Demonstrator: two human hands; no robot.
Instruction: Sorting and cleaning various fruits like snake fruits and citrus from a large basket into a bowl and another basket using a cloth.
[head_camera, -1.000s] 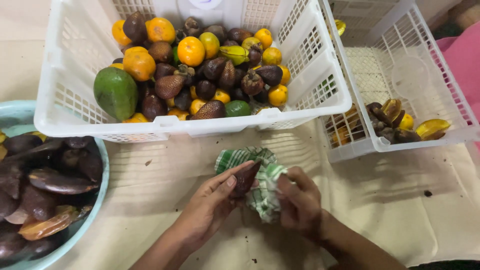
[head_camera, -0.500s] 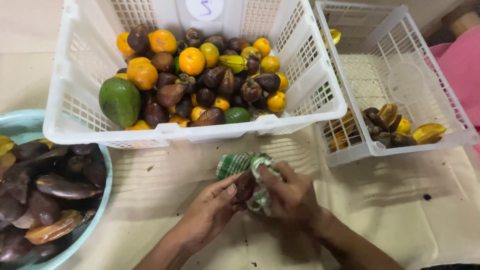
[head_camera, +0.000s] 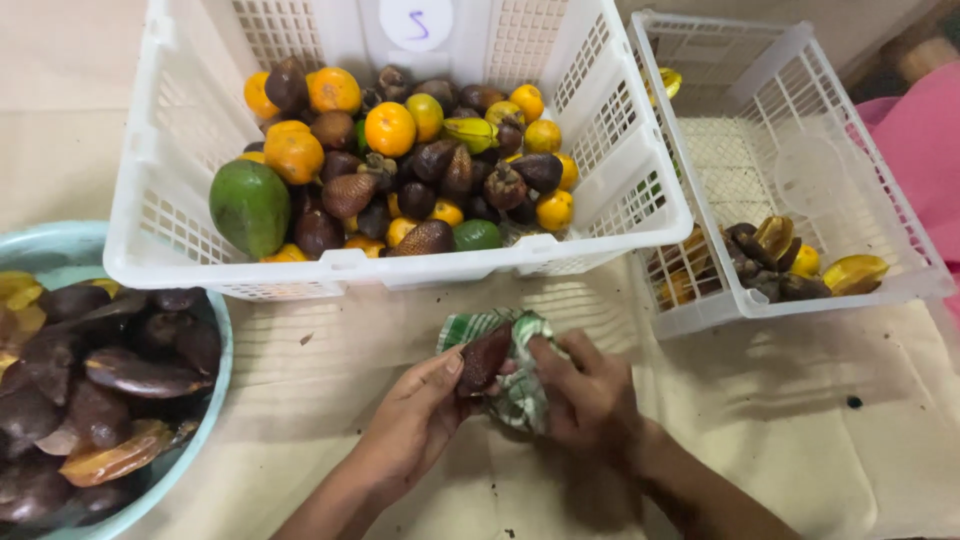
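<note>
My left hand (head_camera: 410, 420) pinches a dark brown scaly snake fruit (head_camera: 484, 357) by its lower end. My right hand (head_camera: 585, 395) presses a green-and-white checked cloth (head_camera: 512, 385) against the fruit's side, the cloth bunched around it. Both hands meet low in the middle, just in front of the big white basket (head_camera: 400, 265). That basket is heaped with oranges (head_camera: 390, 128), brown snake fruits and a green avocado (head_camera: 249, 205).
A teal basin (head_camera: 205, 405) at the left holds dark brown and yellowish fruit pieces. A smaller white basket (head_camera: 800, 290) at the right holds a few brown fruits and yellow star fruit. Beige cloth covers the surface. Pink fabric shows at the right edge.
The snake fruit has been turned more upright between my hands, and my right hand shifted the cloth along its side. The view has tilted slightly.
</note>
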